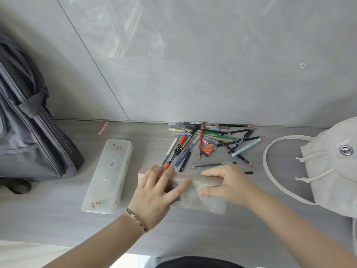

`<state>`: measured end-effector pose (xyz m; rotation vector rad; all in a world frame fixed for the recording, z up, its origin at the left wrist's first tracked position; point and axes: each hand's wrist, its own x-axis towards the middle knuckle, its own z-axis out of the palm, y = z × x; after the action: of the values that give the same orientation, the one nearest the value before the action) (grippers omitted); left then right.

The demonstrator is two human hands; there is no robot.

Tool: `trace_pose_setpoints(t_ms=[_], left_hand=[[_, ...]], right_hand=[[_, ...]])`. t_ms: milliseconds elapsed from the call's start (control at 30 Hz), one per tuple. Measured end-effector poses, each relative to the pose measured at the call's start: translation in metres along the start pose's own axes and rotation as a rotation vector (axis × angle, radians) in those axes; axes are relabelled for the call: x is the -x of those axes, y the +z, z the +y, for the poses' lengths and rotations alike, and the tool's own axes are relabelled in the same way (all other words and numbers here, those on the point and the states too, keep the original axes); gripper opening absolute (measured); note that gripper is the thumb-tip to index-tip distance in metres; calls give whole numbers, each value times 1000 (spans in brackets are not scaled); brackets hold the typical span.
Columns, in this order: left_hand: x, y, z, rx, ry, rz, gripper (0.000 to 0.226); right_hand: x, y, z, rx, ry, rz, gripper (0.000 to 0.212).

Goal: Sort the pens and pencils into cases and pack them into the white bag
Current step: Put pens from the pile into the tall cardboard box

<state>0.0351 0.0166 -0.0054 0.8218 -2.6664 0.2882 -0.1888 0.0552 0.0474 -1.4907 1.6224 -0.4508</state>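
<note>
- Front middle of the table (58, 219): my left hand (154, 190) lies flat on the see-through case (191, 199), fingers spread, and my right hand (229, 184) grips its far rim.
- Just left, a frosted sticker case (108, 176), lid closed.
- Right edge: the white bag (332, 171).
- Far edge: pens and pencils (208, 140) in a messy pile, with a grey backpack (29, 136) over at the left edge.
</note>
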Motion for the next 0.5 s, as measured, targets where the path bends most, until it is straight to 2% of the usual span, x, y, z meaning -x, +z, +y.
trace_pose_setpoints(t_ms=[67,133,200,233,300,333,400,500], left_hand=[[4,1,-5,63,-35,-163,94],[4,1,-11,174,-221,-247,105],[2,-1,-17,295,-542,-286,98],[-1,-3,-20,397,-772,-351,93],[-1,1,-27,507,-1130,-435,87],[0,5,-30,486,-1210,-468,86],[4,14,-33,359,-1224,-577,90],[5,26,-26,58,-1066,-778,92]], right_hand=[[-7,0,-3,19,-20,-3,38],[-17,0,-1,4,-37,92,42],[-25,1,2,-41,-29,240,40],[-28,2,5,-71,-13,289,35],[-28,6,12,-72,21,271,25],[-27,10,15,-52,25,218,23],[-24,20,19,-26,16,106,21],[-22,32,21,-10,1,32,19]])
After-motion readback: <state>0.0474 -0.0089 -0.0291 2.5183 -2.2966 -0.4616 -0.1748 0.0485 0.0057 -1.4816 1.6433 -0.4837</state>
